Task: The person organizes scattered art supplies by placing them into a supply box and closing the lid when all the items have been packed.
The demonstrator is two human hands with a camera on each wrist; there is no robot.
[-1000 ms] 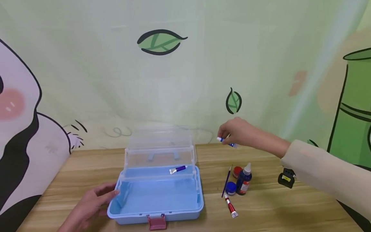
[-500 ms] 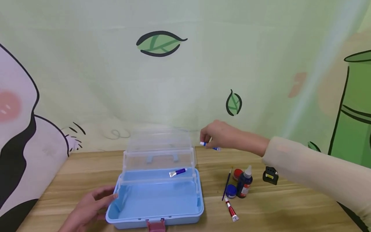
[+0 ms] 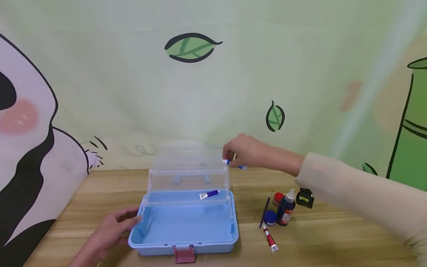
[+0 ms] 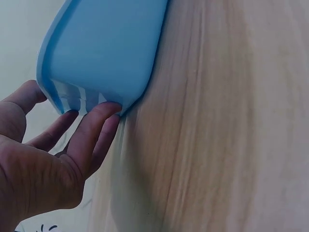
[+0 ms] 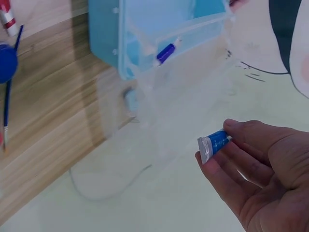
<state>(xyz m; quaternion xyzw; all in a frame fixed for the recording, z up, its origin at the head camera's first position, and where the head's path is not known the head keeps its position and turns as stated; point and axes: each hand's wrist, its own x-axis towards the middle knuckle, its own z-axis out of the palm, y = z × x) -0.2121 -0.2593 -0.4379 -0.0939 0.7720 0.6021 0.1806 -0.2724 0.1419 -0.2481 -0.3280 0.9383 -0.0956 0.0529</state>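
Note:
A light-blue plastic box stands on the table with its clear lid raised. My left hand holds its left end, thumb at the rim and fingers against the outer wall. My right hand pinches a small blue paint tube with a white cap, in the air near the lid's right edge. A purple paint tube lies on the clear tray towards the back of the box. The box floor shows no items.
Right of the box are a paintbrush, a red-capped jar, a blue jar, a dark bottle with a pointed cap, a red paint tube and a black object. A printed cloth backdrop hangs behind the table.
My right hand has moved left with the blue paint tube, from above the jars to beside the raised lid. My left hand stays on the box. The head view shifted slightly.

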